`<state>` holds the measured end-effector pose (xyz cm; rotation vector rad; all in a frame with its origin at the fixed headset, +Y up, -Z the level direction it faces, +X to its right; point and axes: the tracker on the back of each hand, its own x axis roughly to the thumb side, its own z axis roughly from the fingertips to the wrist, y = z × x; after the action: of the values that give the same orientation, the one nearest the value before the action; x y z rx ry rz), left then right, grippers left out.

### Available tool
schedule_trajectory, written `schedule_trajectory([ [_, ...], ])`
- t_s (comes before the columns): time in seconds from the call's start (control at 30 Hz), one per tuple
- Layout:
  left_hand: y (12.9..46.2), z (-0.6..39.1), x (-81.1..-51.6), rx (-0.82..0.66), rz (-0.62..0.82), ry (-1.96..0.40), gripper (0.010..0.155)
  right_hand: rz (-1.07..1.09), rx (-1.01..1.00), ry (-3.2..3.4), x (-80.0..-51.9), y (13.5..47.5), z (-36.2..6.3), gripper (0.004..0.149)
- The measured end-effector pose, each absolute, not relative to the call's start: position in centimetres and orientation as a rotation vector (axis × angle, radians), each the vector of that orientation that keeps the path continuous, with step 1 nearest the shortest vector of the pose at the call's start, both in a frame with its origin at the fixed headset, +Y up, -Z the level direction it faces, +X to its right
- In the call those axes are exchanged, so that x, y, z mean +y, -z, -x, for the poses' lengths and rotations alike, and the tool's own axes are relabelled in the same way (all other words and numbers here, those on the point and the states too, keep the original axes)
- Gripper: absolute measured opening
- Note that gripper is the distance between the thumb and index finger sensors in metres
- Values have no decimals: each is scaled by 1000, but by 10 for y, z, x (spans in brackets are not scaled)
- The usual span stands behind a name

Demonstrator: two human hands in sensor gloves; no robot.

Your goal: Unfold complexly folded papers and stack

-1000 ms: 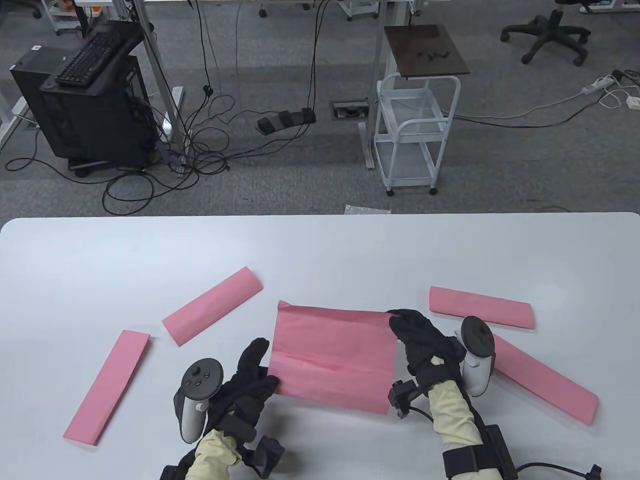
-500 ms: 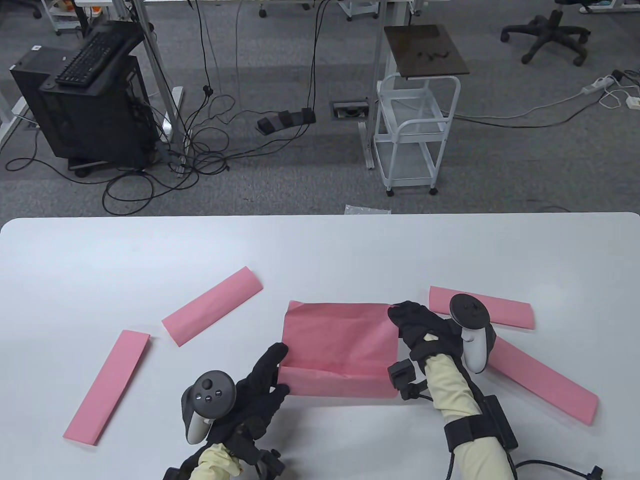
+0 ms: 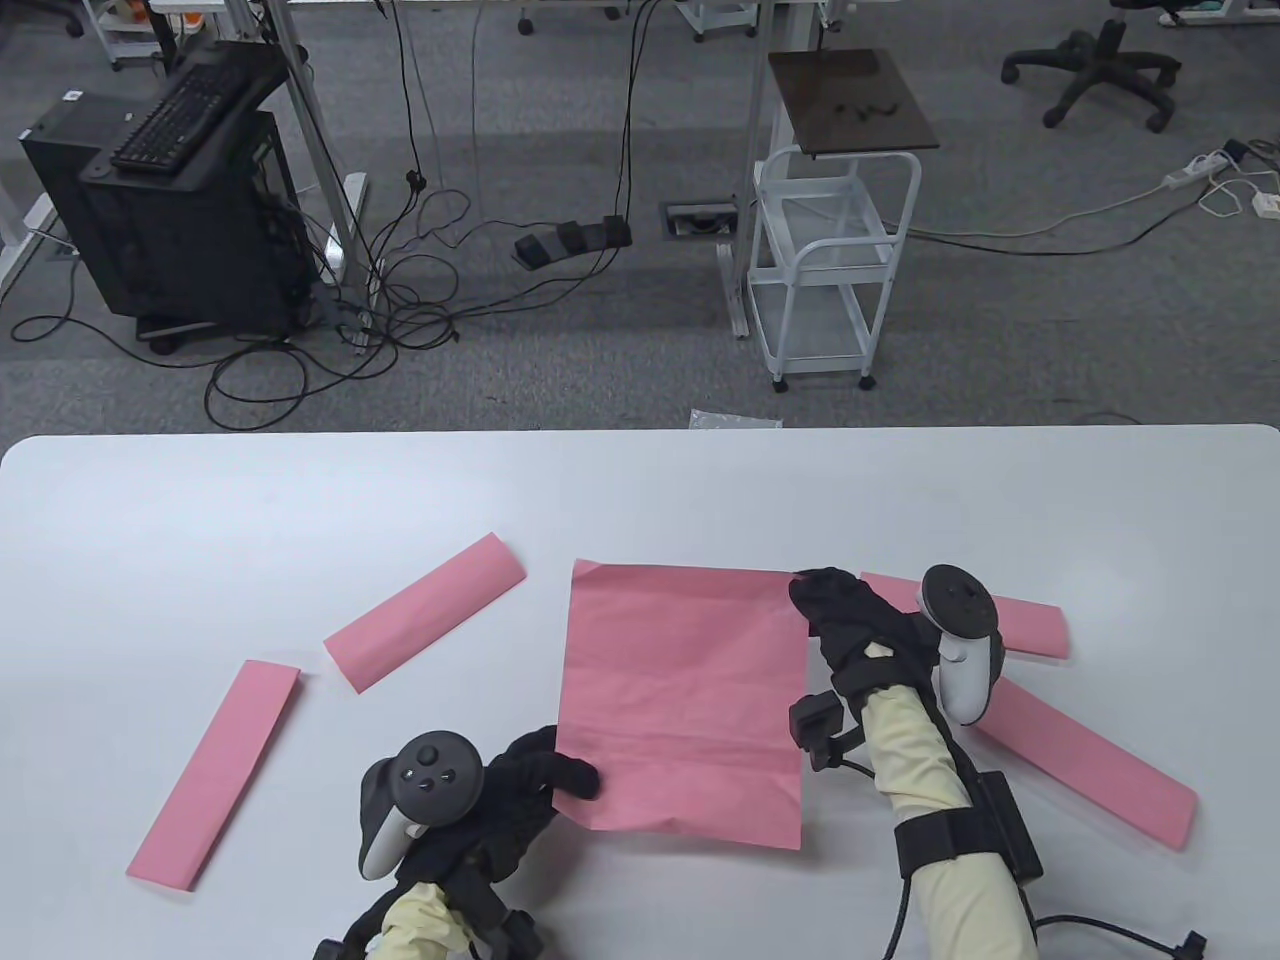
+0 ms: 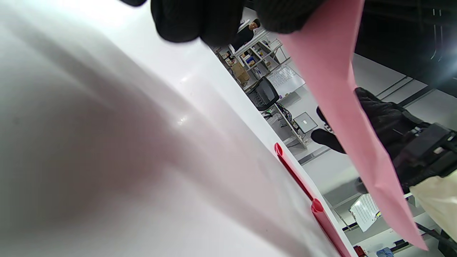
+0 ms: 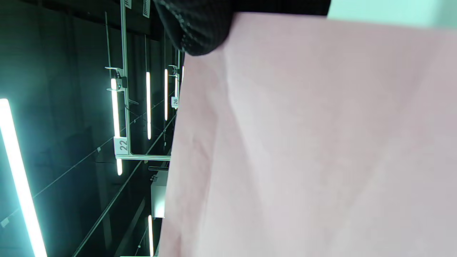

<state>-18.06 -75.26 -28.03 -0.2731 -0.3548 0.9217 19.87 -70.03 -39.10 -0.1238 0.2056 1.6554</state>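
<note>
1. We are holding the pink sheet (image 3: 685, 700) between both hands near the front middle of the white table (image 3: 640, 490). It is opened out to a broad rectangle, with one crease line running across its lower part.
2. Our left hand (image 3: 530, 780) pinches the sheet's lower left corner, fingers curled over the edge. In the left wrist view the paper leaves those fingers (image 4: 285, 14) and hangs clear of the tabletop, so the sheet is lifted, not lying flat.
3. Our right hand (image 3: 850, 620) grips the upper right corner, with fingers closed on the paper. Holding opposite corners, we judge, keeps the sheet taut so the last fold pulls open.
4. Four folded pink strips are not yet opened: two on the left, a slanted one (image 3: 425, 610) and one nearer the edge (image 3: 215, 775); two on the right, one (image 3: 1030, 625) partly behind our right hand and a longer one (image 3: 1090, 765) below it.
5. We see no stack yet, so this sheet would likely begin it, and the task seems at an early stage.
6. The paper looks thin and limp; pulling too hard at the corners could tear it.
</note>
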Motion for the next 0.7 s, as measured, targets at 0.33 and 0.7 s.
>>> schedule_trajectory([
  [0.33,277,175,-763,-335,342,-1145,45,125,221,-1657,-702,389,-196,37],
  [0.7,277,170,-760,-304,315,-968,54,159,213,-1707,-701,392,-193,37],
])
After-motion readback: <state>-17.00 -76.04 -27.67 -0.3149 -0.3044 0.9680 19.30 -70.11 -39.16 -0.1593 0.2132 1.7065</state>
